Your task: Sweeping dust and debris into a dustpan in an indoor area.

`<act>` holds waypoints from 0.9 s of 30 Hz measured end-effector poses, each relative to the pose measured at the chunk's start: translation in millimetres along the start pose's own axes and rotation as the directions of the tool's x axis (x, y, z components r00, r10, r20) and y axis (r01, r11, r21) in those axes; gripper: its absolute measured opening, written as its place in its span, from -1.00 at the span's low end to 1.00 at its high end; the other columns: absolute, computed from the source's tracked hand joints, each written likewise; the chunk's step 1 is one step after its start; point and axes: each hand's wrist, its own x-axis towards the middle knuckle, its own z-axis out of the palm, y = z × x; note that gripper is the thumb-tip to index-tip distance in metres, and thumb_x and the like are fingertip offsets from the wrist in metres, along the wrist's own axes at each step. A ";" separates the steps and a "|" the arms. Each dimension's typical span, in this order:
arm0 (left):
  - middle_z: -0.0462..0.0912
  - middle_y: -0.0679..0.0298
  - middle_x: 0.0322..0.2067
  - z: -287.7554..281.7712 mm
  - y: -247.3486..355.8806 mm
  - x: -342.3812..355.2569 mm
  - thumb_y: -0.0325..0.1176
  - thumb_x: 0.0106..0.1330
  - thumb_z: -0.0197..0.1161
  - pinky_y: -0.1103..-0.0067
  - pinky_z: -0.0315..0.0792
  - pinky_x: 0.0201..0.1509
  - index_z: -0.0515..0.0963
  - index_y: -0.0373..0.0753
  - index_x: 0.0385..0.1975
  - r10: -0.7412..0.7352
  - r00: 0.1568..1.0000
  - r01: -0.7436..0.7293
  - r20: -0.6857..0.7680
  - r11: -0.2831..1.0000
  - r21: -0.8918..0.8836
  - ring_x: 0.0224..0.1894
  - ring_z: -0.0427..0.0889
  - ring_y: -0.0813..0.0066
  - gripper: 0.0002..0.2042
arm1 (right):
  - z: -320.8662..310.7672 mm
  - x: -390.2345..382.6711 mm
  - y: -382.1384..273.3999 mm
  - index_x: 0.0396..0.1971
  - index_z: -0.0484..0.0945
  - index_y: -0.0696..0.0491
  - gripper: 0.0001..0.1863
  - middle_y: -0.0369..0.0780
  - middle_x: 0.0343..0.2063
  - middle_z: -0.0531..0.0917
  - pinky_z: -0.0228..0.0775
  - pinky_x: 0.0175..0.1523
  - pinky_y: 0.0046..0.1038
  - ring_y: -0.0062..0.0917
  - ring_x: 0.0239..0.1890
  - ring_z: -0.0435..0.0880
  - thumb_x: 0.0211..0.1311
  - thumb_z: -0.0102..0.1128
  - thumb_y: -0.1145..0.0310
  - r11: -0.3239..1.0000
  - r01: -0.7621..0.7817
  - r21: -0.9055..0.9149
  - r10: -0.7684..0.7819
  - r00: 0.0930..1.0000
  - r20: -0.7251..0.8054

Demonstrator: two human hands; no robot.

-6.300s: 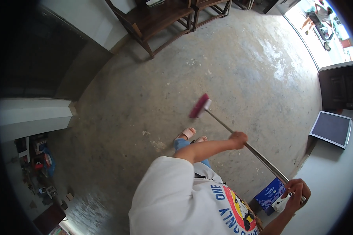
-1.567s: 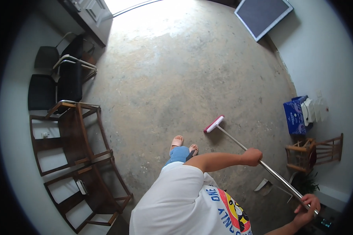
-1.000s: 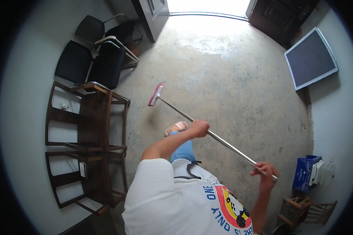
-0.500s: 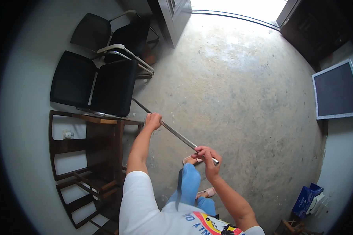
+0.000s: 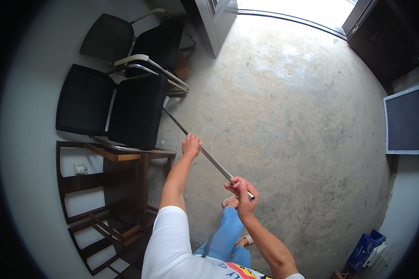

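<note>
A long metal pole slants from beside the near black chair down to the right, in front of my body. Partway along it, my left hand is closed around the shaft. My right hand grips near the close end, whose hollow tip pokes out past the fingers. At the far end a small whitish part shows beside the chair seat; the rest of that end is hidden by the chair, so I cannot tell what kind of tool it is.
Two black chairs with metal frames line the left wall, with dark wooden chairs nearer me. An open door stands by the bright doorway. At right are a framed dark panel and a blue box on the concrete floor.
Both hands still hold the pole. Its far end has moved forward along the chair's edge, where a whitish part now shows. My view has shifted slightly left.
</note>
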 end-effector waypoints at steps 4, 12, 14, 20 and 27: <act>0.50 0.24 -0.13 -19.2 55.8 -33.3 -0.08 0.19 0.12 0.22 0.16 0.15 0.55 -0.12 -0.36 0.158 0.975 -0.160 0.155 0.987 0.000 0.21 0.24 0.24 -0.74 | -20.1 -40.7 -55.6 -0.48 0.42 0.26 -0.69 -0.03 -0.25 0.52 0.57 -0.15 -0.32 -0.29 -0.33 0.65 0.34 -0.13 0.33 0.989 0.009 -0.149 -0.016 0.999 -0.046; 0.61 0.21 -0.39 -44.6 224.3 -117.9 -0.02 0.17 0.12 0.19 0.22 0.09 0.63 -0.10 -0.54 0.602 0.779 -0.596 0.176 0.798 -0.088 -0.16 0.54 0.26 -0.69 | -78.9 -148.3 -191.0 -0.54 0.44 0.29 -0.70 0.01 -0.35 0.55 0.60 -0.34 -0.37 -0.29 -0.49 0.65 0.26 -0.11 0.37 0.938 0.108 -0.329 -0.212 0.930 -0.299; 0.61 0.18 -0.51 -43.7 271.8 -150.5 0.05 0.16 0.09 0.24 0.30 -0.04 0.62 -0.13 -0.60 0.706 0.683 -0.706 0.187 0.704 -0.078 -0.29 0.58 0.23 -0.62 | -96.8 -183.5 -224.7 -0.56 0.43 0.29 -0.71 0.02 -0.39 0.55 0.60 -0.44 -0.36 -0.30 -0.57 0.63 0.24 -0.11 0.39 0.902 0.140 -0.409 -0.293 0.893 -0.342; 0.59 0.10 -0.58 -46.0 425.2 -313.9 0.08 0.08 0.14 0.27 0.35 -0.34 0.57 -0.21 -0.65 0.896 0.430 -0.822 0.113 0.440 -0.360 -0.42 0.59 0.10 -0.58 | -135.1 -320.9 -345.7 -0.61 0.36 0.23 -0.70 0.00 -0.47 0.52 0.51 -0.63 -0.48 -0.41 -0.71 0.54 0.25 -0.13 0.35 0.789 0.130 -0.601 -0.492 0.719 -0.491; 0.59 0.11 -0.58 -96.7 518.0 -464.3 -0.22 -0.04 0.25 0.29 0.40 -0.37 0.56 -0.24 -0.67 0.991 0.128 -0.791 0.036 0.124 -0.599 -0.43 0.59 0.08 -0.79 | -103.1 -433.0 -432.4 -0.66 0.46 0.25 -0.64 0.04 -0.65 0.54 0.30 -0.64 -0.52 -0.37 -0.71 0.50 0.23 -0.09 0.32 0.380 0.082 -0.922 -0.702 0.674 -0.229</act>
